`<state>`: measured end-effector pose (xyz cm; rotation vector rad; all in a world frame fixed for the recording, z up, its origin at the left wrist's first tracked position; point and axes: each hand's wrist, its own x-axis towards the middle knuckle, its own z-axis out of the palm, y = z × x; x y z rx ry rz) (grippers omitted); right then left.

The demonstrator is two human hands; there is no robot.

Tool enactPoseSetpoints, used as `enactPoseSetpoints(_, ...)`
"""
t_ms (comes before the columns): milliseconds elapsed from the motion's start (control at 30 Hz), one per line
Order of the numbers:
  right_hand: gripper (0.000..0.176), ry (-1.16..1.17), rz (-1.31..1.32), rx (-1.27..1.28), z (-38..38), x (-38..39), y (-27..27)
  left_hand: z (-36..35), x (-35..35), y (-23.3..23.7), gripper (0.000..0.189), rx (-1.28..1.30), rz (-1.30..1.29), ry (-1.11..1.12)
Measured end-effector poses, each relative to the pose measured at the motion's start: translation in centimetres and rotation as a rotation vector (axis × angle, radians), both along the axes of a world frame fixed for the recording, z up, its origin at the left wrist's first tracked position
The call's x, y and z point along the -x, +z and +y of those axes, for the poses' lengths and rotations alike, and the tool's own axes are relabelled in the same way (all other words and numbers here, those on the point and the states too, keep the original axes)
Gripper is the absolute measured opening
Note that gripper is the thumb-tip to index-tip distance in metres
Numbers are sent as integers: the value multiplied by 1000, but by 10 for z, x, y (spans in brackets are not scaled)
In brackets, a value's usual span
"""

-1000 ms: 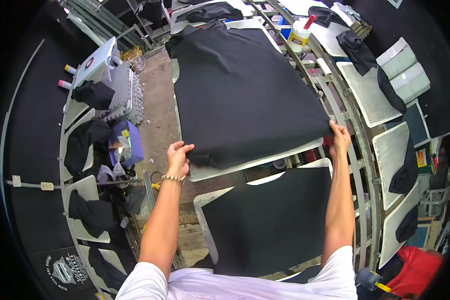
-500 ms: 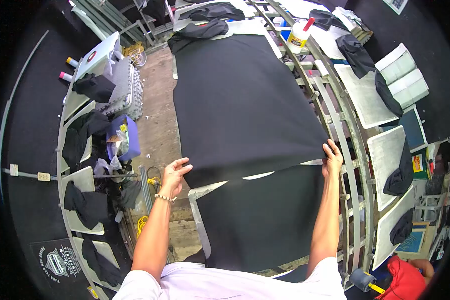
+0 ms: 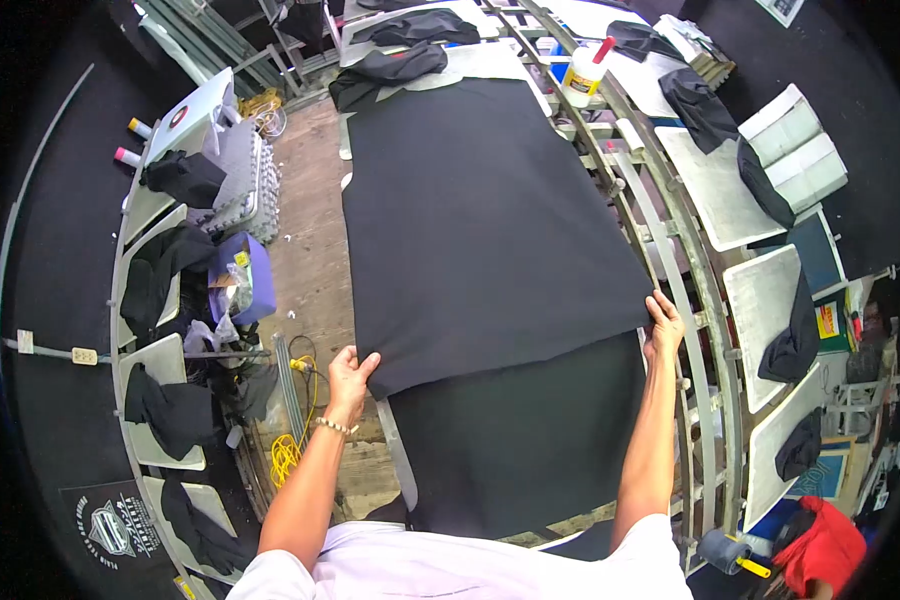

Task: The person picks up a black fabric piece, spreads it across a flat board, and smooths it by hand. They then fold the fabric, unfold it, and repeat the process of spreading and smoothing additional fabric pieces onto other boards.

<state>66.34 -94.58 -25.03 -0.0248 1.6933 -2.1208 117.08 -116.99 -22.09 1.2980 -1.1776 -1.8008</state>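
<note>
A large black fabric piece lies spread over a long pale board, its near edge between my two hands. My left hand, with a beaded bracelet at the wrist, pinches the near left corner. At the near right corner, my right hand grips the fabric between thumb and fingers. Closer to my body, a second black fabric piece lies flat on another board, whose pale left margin shows. The upper piece's near edge overlaps the far end of this second piece.
Bunched black cloth rests at the far end. On the metal rail frame to the right stands a white bottle with a red top. Boards with dark cloths line both sides. A purple bin and yellow cord are at left.
Both hands have come slightly nearer, drawing the fabric's near edge down. That edge now covers the pale board strip that showed between the two pieces.
</note>
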Motion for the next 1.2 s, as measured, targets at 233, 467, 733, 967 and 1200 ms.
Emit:
enactPoseSetpoints(233, 40, 2, 41, -102, 38, -28, 15, 36, -25, 12, 30, -5, 38, 4)
enactPoseSetpoints(467, 44, 2, 15, -145, 75, -46, 19, 67, -39, 14, 31, -72, 0, -40)
enactPoseSetpoints(733, 40, 11, -8, -191, 107, -51, 5, 91, -49, 13, 32, -144, -38, -71)
enactPoseSetpoints(967, 39, 1, -9, -211, 133, -54, -1, 111, -61, 5, 34, -180, -66, -127)
enactPoseSetpoints(1200, 40, -9, -1, -248, 153, -70, 9, 124, -72, 4, 33, -230, -106, -181)
